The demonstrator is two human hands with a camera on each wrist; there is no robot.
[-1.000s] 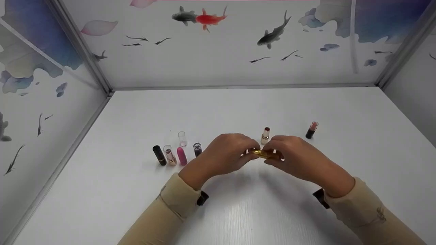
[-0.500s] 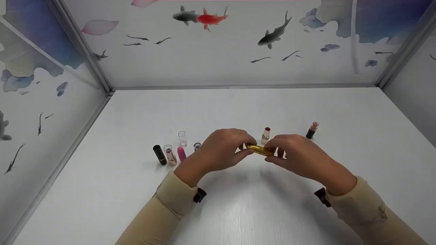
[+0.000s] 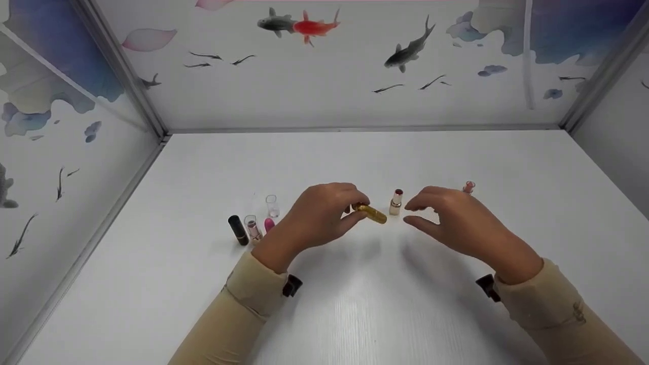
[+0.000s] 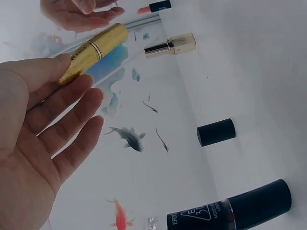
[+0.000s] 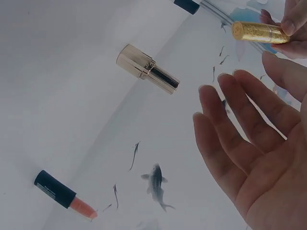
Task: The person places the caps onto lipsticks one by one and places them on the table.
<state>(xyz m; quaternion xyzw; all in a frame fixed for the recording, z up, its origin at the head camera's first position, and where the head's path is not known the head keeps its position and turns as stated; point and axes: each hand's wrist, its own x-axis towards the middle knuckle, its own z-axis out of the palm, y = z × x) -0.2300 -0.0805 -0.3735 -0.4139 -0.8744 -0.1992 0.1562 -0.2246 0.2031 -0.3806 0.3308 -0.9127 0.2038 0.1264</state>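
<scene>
The left hand [image 3: 323, 215] pinches one end of the gold lipstick tube [image 3: 372, 213] between thumb and fingertips; its remaining fingers extend, spread apart. The tube is held above the white table [image 3: 329, 162], right of the midpoint between the left and right edges. A silvery band encircles its body, and its free end points toward the right hand [image 3: 459, 221]. The right hand holds nothing: its fingers are relaxed and slightly bent, with the thumb apart from them.

A beige lipstick [image 3: 395, 203] with a dark red bullet stands upright on the table between the hands, just beside the right fingertips. A peach lipstick [image 5: 64, 195] with a black base stands nearer the right edge, partly hidden by the right hand in the head view.

Toward the left edge stand a black lipstick tube [image 3: 238, 230], a pale pink lipstick [image 3: 252, 228] under a clear cover, a bright pink tube [image 3: 269, 223] and a clear cap [image 3: 272, 206]. The left wrist view also shows a black cap [image 4: 216, 132] and a black tube with white lettering [image 4: 199, 218].

Fish-patterned panels [image 3: 329, 86] rise along the table's far and left edges.
</scene>
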